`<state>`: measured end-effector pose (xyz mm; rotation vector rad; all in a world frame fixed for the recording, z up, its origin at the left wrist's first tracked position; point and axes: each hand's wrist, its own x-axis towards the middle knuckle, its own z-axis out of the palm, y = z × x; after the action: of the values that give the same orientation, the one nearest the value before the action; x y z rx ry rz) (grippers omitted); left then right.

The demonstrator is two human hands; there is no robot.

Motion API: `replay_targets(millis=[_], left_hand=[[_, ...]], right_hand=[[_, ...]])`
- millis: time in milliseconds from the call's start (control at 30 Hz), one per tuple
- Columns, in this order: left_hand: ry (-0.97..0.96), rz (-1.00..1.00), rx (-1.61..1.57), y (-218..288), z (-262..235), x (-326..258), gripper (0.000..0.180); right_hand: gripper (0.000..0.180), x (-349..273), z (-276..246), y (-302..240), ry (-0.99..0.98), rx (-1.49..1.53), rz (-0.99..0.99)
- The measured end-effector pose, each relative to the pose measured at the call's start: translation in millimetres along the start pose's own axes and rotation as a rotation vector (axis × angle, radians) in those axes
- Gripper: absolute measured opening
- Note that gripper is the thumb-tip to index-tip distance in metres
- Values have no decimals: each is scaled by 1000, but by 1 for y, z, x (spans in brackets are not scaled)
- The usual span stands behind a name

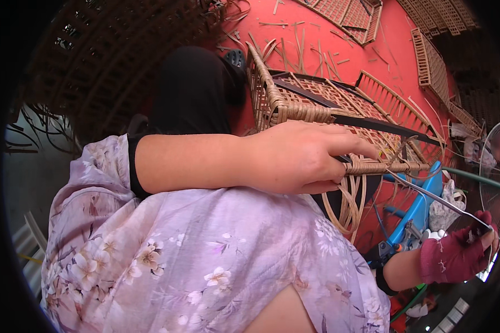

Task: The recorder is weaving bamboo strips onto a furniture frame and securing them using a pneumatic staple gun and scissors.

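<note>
The left hand (303,158) lies across the near rail of a woven rattan frame (322,102), fingers pressed together and curled over the wrapped bar (389,166), thumb tucked underneath so the bar is clamped between thumb and fingers. That bar runs away from the fingertips toward the right of the view, roughly level, and its bound section begins just past the index fingertip. The frame as a whole has its long axis slanting from the corner above the knuckles down toward the right, with a dark metal edge (372,123) running the same way just beyond the fingers. A loose bundle of pale cane loops (347,205) hangs below the fingertips. The right hand (461,252), in a dark red fingerless glove, is well apart to the lower right; its thumb and fingers pinch the end of a thin cane strand (428,195), which stretches taut up and left from those fingers to the wrapped bar near the left fingertips. Below the strand stands a blue stool (419,208). A crumpled white plastic bag (444,202) lies between the gloved fingers and the bar; whether it carries a label I cannot tell. Cane offcuts (294,47) scatter the red floor (394,44) beyond the frame.
</note>
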<state>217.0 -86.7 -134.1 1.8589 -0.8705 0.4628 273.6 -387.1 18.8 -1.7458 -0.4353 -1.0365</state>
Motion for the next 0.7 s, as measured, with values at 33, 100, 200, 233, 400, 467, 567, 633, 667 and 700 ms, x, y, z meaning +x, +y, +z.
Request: replay_targets(millis=[33, 100, 200, 233, 400, 467, 567, 633, 667, 700], left_hand=[[24, 26, 4, -1, 0, 2, 14], [49, 61, -1, -3, 1, 5, 15], [21, 99, -33, -3, 5, 7, 15], [-11, 117, -48, -2, 7, 7, 16], [-180, -25, -204, 1, 12, -1, 16], [-155, -44, -184, 1, 11, -3, 15], [-72, 40, -96, -3, 13, -2, 14], [-46, 20, -11, -4, 14, -2, 15], [-34, 10, 32, -5, 13, -3, 15], [16, 33, 64, -6, 14, -3, 15]], right_hand=[[22, -2, 2, -2, -8, -26, -56], [21, -10, 9, -7, -9, -28, -129], [18, -33, 24, -13, -97, 82, -157], [17, -41, 29, -14, -196, 39, -202], [17, -55, 45, -20, -598, 281, -283], [23, -48, 50, -22, -787, 771, 17], [35, -61, 57, -32, -542, 886, 369], [36, -64, 64, -33, -576, 758, 461], [39, -63, 68, -34, -737, 745, 470], [42, -61, 71, -35, -850, 752, 521]])
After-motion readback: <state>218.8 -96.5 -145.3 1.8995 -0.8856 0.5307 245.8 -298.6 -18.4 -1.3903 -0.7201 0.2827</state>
